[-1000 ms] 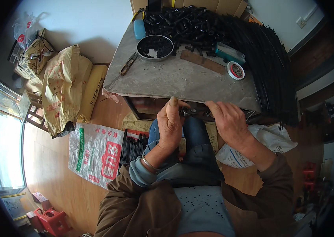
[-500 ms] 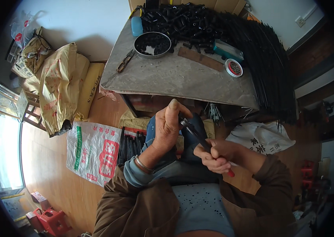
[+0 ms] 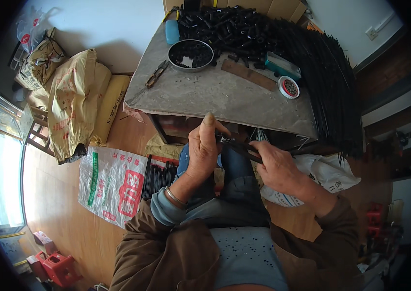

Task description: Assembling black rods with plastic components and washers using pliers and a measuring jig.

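My left hand [image 3: 202,150] is raised in front of the table's near edge, its thumb pointing up and its other fingers curled. What those fingers hold is too small and hidden to make out. My right hand [image 3: 280,169] grips a dark elongated tool [image 3: 245,151], its tip close against the left fingers. That tip looks shiny, and the tool's far end is hidden by my right hand. Both hands are above my knees.
On the grey table [image 3: 186,97] lie a heap of black tubes [image 3: 234,29], a metal bowl [image 3: 191,69] of black parts, scissors [image 3: 156,75], a brown flat bar [image 3: 248,75] and a round tin [image 3: 289,87]. Long black rods [image 3: 319,72] hang over its right edge. Sacks [image 3: 74,97] stand left.
My right hand has moved forward and up, turning over the tool, whose red end no longer shows. My left hand has shifted slightly left and forward.
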Action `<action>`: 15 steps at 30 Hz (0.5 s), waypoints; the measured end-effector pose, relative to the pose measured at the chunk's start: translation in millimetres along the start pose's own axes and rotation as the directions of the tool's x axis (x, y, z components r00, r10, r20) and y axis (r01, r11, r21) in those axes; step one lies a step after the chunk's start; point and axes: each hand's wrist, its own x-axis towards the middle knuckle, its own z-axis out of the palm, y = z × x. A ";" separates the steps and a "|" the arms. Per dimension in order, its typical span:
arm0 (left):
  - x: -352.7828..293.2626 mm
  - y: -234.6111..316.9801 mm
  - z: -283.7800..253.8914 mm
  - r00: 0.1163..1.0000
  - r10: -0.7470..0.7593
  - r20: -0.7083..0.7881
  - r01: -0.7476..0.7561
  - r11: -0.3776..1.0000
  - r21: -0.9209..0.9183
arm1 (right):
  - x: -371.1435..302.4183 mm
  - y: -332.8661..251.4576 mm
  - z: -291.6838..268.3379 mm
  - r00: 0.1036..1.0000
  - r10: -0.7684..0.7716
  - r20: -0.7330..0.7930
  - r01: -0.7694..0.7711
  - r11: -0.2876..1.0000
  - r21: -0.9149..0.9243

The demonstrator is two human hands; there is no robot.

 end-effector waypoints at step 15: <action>4.1 4.8 -11.0 0.974 -0.067 0.218 0.054 0.996 0.064 | -3.7 5.4 3.7 0.984 0.083 0.157 -0.122 0.958 0.260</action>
